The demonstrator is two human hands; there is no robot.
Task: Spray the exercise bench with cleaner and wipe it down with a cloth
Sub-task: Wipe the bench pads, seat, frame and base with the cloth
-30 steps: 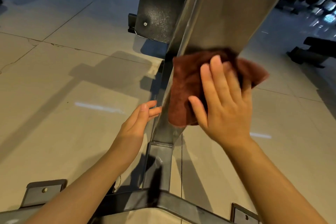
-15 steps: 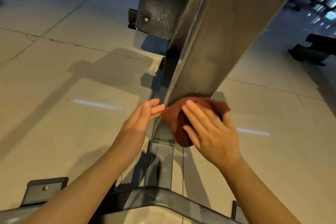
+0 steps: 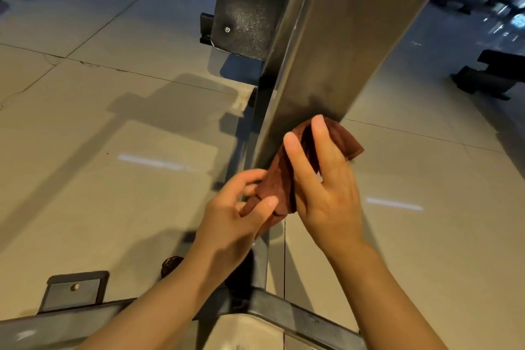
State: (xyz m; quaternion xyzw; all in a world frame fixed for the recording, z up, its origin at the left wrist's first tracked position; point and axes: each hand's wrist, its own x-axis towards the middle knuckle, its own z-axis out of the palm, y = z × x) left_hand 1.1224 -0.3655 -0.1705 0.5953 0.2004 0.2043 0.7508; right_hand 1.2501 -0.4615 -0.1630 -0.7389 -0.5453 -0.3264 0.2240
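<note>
I am now holding the cloth [image 3: 287, 179] in both hands at the lower end of the bench pad [image 3: 349, 45]; a second ago my right hand [image 3: 326, 179] was pressing it flat against the pad face, higher up, and half a second ago it was dragging it down to the pad's bottom edge; my left hand [image 3: 241, 216], which was hovering with fingers out just beside the pad's edge, is now pinching the cloth's lower corner between thumb and fingers; the right hand is lying along the cloth with fingers nearly straight, index and middle spread, the cloth running under the palm, and I cannot tell whether the thumb is gripping it underneath; the cloth itself is bunching into a loose fold, its upper end touching or just beside the bottom edge of the pad, no longer spread over it. Judgement: the downward stroke on this face is finishing, and I am probably refolding or turning the cloth for a fresh side before the next pass; the pad's lower area is showing a darker smear, possibly damp; how much of the bench remains unwiped I cannot judge. Count: one cloth, brown; two hands, both on it; one pad in view; one steel frame upright [image 3: 260, 261] under it, meeting one cross bar [image 3: 298, 318] at the bottom of view; two bolted floor feet, one near [image 3: 75, 288], one far and black [image 3: 244, 8]; no spray bottle in view.
</note>
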